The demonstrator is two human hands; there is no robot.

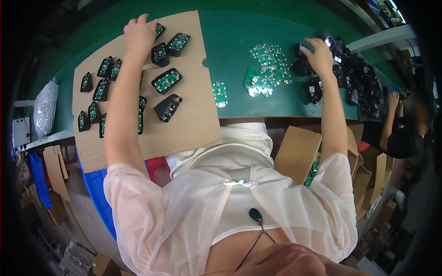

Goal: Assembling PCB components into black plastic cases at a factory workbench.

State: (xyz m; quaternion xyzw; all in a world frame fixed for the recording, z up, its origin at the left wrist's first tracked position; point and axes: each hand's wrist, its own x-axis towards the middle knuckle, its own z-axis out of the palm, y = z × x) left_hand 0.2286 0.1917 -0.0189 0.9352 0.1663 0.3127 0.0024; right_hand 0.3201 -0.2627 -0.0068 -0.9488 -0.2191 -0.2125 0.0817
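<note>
At the far left of the bench, my left hand [139, 36] is closed with bent fingers at the edge of a black plastic housing [160, 31] holding a green circuit board. The hand hides part of that housing. Several similar filled housings [167, 81] lie on a flat cardboard sheet [184, 131], some of them behind my left forearm. On the right, my right hand [320, 57] reaches over the near side of a pile of black housings [352, 76], thumb and forefinger apart. Nothing shows between those fingers.
Loose green circuit boards [269, 69] are heaped mid-bench, with a single board [220, 94] beside the cardboard. Below the bench edge stands an open carton [297, 154] with more boards. A clear plastic bag [46, 108] lies far left. Another person [400, 129] works at the right.
</note>
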